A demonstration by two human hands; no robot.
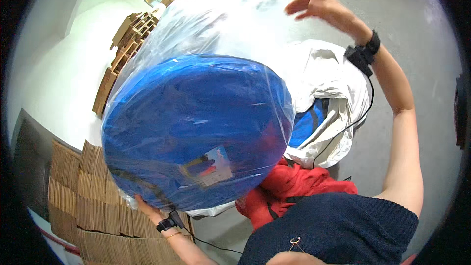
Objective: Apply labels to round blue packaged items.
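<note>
A large flat round blue fabric bag [191, 103] with a dark edge and a picture label [213, 167] tilts up in front of me. It is inside a clear plastic bag [196, 29], whose loose upper part spreads beyond the blue bag's far edge. My left hand [148, 209] holds the lower left edge through the plastic, some fingers hidden behind it. At the upper right my right hand [319, 7] is raised beside the plastic, fingers bent and apart, slightly blurred, with nothing in them.
Right of the blue bag, a white sack [333, 73] stands on the grey floor [392, 14], another blue item [306, 125] showing inside. Red cloth [294, 186] lies close to my body. Flat cardboard stacks [105, 206] stand at left; cardboard boxes [130, 39] line the white wall.
</note>
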